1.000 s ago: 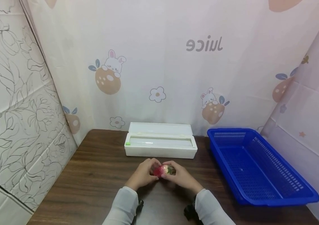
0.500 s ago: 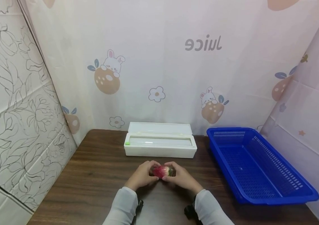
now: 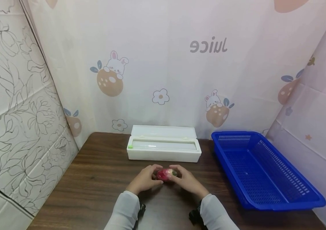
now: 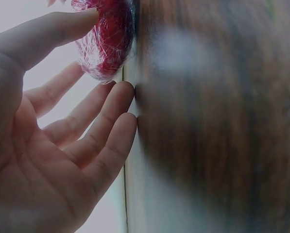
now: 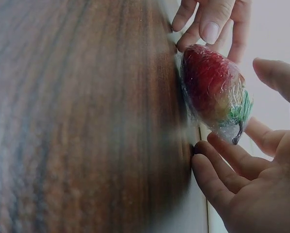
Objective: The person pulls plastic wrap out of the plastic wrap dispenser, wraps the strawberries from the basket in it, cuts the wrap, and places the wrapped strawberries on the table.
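A red strawberry (image 3: 165, 174) with a pale, green-leaved end lies on its side on the table, wrapped in clear crinkled film. The film shows best in the right wrist view, around the strawberry (image 5: 213, 87) and its dark stem. My left hand (image 3: 144, 180) is at the red tip, fingers loosely spread. In the left wrist view its thumb overlaps the wrapped fruit (image 4: 110, 39), while the lower fingertips rest by the tabletop. My right hand (image 3: 190, 182) stands around the leafy end with relaxed fingers. Its thumb is apart from the fruit in the right wrist view.
Behind the hands stands a long white cling film dispenser (image 3: 164, 155), its lid (image 3: 164, 131) raised and a green slider at its left end. A blue perforated basket (image 3: 237, 185) is at the right of the brown wooden table (image 3: 94, 179). Patterned curtains enclose the back and sides.
Both hands have loosened around the strawberry, and it sits turned slightly. The right thumb has moved up over its near side. Dispenser and basket stay in place.
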The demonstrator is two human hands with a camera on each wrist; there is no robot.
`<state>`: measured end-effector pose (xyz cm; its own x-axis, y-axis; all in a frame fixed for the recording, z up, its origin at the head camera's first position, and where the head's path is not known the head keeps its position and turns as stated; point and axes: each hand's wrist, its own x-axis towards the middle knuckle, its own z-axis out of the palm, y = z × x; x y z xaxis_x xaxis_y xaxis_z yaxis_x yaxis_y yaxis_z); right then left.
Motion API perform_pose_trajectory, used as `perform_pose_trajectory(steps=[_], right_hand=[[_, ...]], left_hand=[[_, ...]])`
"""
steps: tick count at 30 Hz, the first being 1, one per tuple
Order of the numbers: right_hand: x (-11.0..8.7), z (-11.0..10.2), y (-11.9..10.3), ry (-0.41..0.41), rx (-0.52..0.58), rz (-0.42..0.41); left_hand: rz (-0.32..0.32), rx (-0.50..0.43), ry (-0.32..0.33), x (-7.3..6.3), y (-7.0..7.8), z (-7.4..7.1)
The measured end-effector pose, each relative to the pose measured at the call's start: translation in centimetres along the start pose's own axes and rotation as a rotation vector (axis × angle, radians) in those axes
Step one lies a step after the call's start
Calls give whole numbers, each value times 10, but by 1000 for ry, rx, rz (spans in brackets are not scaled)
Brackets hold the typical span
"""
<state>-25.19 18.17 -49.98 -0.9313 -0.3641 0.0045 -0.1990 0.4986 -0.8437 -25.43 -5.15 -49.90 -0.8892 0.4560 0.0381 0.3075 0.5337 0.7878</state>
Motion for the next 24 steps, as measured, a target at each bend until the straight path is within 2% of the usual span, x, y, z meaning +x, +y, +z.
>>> perform_pose_trajectory(steps=[15,24], right_hand=[[-3,-4,-3,44,38,32],[-1,-4,0,39,10,10]], left_hand=[[6,9,11,-1,-5,-4],[13,12,6,-2,-5,-6]])
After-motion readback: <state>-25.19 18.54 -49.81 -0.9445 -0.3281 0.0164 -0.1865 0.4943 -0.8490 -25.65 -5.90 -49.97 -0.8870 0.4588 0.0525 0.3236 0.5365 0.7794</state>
